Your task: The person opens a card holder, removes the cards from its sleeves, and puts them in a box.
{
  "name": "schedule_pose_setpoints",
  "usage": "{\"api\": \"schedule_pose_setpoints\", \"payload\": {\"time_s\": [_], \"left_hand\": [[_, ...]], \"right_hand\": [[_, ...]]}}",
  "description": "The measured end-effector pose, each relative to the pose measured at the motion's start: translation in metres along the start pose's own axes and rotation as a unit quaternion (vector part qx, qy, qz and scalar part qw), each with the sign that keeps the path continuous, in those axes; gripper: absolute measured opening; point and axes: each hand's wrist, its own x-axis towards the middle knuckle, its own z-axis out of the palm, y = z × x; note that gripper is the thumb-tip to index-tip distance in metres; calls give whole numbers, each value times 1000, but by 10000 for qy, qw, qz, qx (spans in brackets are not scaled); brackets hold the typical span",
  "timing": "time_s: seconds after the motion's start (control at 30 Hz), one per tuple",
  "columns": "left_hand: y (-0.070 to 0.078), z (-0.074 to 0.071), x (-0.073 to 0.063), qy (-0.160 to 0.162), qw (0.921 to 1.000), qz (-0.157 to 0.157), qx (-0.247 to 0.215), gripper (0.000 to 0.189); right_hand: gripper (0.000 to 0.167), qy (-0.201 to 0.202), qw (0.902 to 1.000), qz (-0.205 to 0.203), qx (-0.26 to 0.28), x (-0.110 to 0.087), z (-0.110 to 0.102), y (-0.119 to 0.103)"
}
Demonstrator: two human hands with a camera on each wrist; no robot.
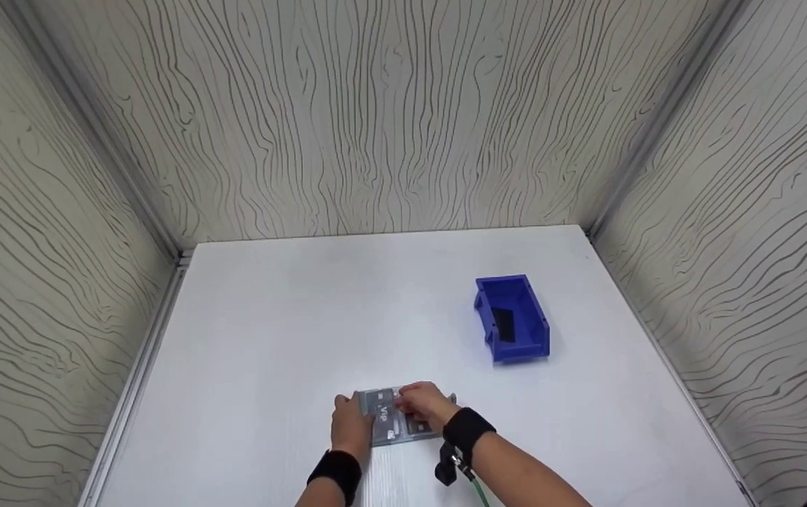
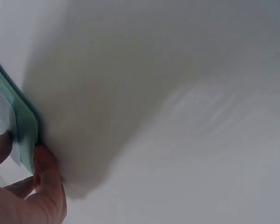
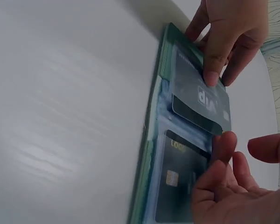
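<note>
A green card holder [image 3: 166, 51] lies unfolded on the white table, its clear sleeves facing up. In the head view my left hand [image 1: 352, 426] grips its left end, thumb on top of the grey VIP card [image 3: 191, 88] and fingers at the outer edge. That card sits slightly askew over the sleeve. My right hand [image 1: 428, 406] is at the middle of the holder, its bent fingertips touching near the VIP card's edge and the thumb held apart. Beside them, a dark card [image 3: 177, 182] with a gold chip lies in the other sleeve. The left wrist view shows just a green corner.
A blue plastic bin [image 1: 534, 331] stands on the white table [image 1: 291, 317] to the right and farther back, with a flat black piece [image 1: 503, 325] inside. Wood-patterned panels [image 1: 389, 120] enclose the table. A green cable [image 1: 479, 491] hangs from the right wristband.
</note>
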Motion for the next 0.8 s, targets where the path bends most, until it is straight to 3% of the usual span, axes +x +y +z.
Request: {"api": "schedule_pose_setpoints", "payload": {"time_s": [0.1,0.23,0.43,0.57,0.8], "left_hand": [[0,-1,1,-60,9998,-44,-184,45],[0,0,2,-86,9993,-62,-346,41],[-3,2,3,-63,9993,-55,-362,43],[-5,3,2,-95,9993,-14,-352,41],[-10,3,2,-97,9994,-78,-338,51]], "right_hand": [[36,245,9992,-285,-135,2,8,1],[23,671,9929,-588,-787,3,15,3],[11,859,9736,-1098,-1808,-2,19,2],[8,909,9626,-1491,-2073,-4,19,4],[10,942,9729,-1142,-1778,1,15,4]]}}
